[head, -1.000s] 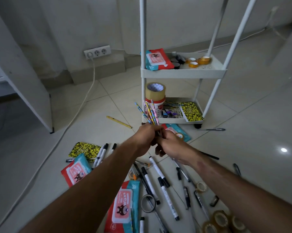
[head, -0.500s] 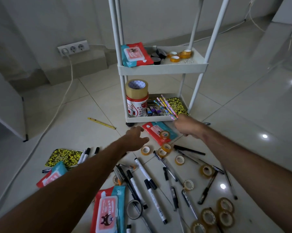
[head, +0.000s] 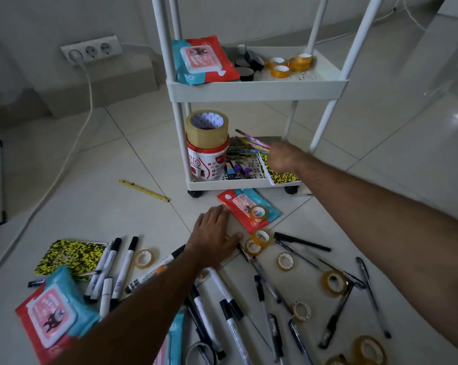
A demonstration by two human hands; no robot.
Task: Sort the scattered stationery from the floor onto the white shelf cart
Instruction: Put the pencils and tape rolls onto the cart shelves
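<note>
Pencils (head: 251, 143), light, stiff and prone to rolling, are pinched at their near ends by the right hand (head: 284, 158), over the cart (head: 256, 90); the left hand (head: 213, 238) is spread flat.

- Your left hand (head: 212, 238) and forearm are bare: no glove, ring, watch or sleeve shows.
- Your right hand (head: 284, 158) and forearm are likewise bare, with fine hair visible along the forearm.
</note>
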